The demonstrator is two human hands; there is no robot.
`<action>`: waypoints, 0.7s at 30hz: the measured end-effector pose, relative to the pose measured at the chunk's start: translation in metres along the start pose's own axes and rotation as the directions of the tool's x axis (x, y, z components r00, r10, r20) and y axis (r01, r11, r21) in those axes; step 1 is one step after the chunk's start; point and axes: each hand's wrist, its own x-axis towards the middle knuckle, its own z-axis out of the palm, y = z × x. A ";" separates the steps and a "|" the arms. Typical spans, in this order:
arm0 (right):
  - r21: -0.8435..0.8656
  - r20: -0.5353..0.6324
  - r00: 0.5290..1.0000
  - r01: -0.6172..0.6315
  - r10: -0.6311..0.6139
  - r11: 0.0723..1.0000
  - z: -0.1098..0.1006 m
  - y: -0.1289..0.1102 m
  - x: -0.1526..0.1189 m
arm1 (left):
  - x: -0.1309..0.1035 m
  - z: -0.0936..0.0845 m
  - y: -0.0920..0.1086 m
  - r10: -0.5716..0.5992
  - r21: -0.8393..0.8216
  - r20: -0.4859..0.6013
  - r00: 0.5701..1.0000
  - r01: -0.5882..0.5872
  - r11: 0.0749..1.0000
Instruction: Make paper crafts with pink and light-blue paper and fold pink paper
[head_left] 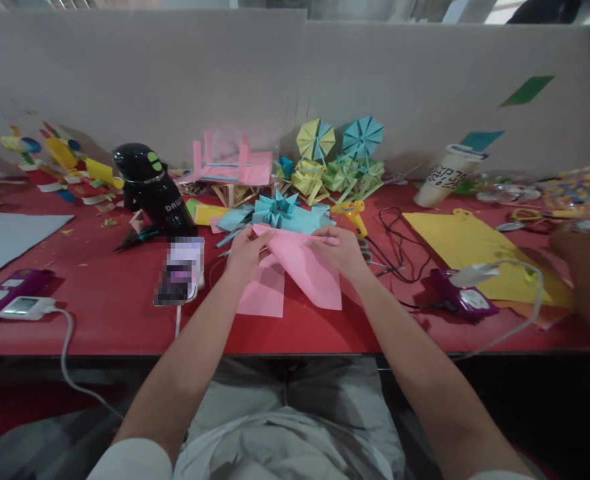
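Both hands hold one sheet of pink paper by its far edge, which is folded over in a narrow strip. My left hand pinches the left corner. My right hand is closed on the right end of the fold. The sheet's near side curls down toward the table. Under it on the left lies another piece of pink paper, flat on the red surface. Just beyond my hands sits a blue pleated paper flower on blue paper.
A black bottle and a propped phone stand left. A yellow glue gun with a black cord, a purple power strip and yellow paper lie right. Folded paper umbrellas stand behind. Another person's hand is far right.
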 end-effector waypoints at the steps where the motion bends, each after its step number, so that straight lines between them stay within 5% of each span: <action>1: 0.003 0.000 1.000 0.011 -0.011 1.000 -0.001 0.000 0.000 | 0.000 0.000 0.000 0.002 -0.001 -0.004 1.000 -0.002 1.000; 9: 0.167 0.059 0.993 -0.112 0.104 0.980 -0.002 0.009 0.000 | -0.002 0.002 0.003 0.014 -0.020 -0.065 0.998 -0.015 1.000; 21: 0.464 0.202 0.929 -0.370 0.310 0.805 -0.001 0.001 -0.002 | -0.003 0.003 0.006 0.056 -0.006 -0.131 0.990 -0.057 0.998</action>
